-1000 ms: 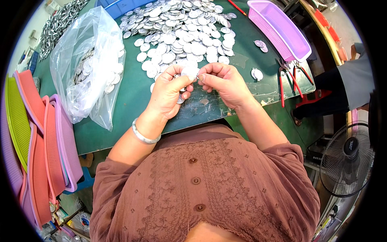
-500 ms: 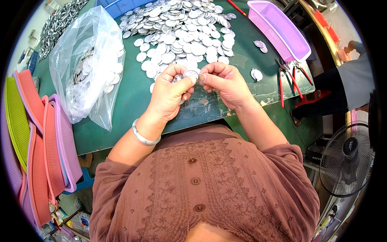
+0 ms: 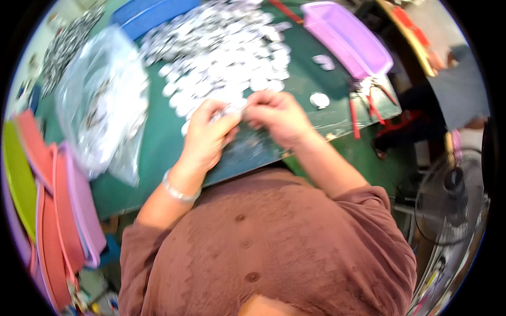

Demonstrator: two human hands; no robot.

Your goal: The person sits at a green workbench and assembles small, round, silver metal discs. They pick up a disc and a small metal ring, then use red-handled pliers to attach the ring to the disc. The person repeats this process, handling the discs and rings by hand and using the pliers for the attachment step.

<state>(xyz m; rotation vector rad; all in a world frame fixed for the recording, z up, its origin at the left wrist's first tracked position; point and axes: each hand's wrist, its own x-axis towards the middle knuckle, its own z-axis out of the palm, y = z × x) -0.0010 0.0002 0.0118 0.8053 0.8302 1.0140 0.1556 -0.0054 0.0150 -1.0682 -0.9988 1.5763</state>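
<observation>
My left hand (image 3: 207, 131) is closed around a round silver medallion (image 3: 235, 107), with more discs seemingly bunched under its fingers. Against the medallion's edge, my right hand (image 3: 278, 117) makes a pinch; whatever sits between its fingertips is too small and blurred to name. Both hands meet over the near part of the green table (image 3: 247, 150). Just beyond them spreads a large pile of similar silver medallions (image 3: 224, 63). A single pale medallion (image 3: 319, 100) lies to the right of my right hand.
A clear plastic bag (image 3: 84, 113) holding medallions lies left. At right are red-handled pliers (image 3: 354, 118), a purple basket (image 3: 345, 45) and two loose pieces (image 3: 324, 62). A blue bin (image 3: 153, 16) and metal parts (image 3: 68, 47) stand far off. Stacked baskets (image 3: 50, 210), a fan (image 3: 448, 203) and another person (image 3: 458, 89) flank the table.
The view has shifted and blurred, so the table things appear a little further left. Both hands remain together at the medallion, in much the same grip.
</observation>
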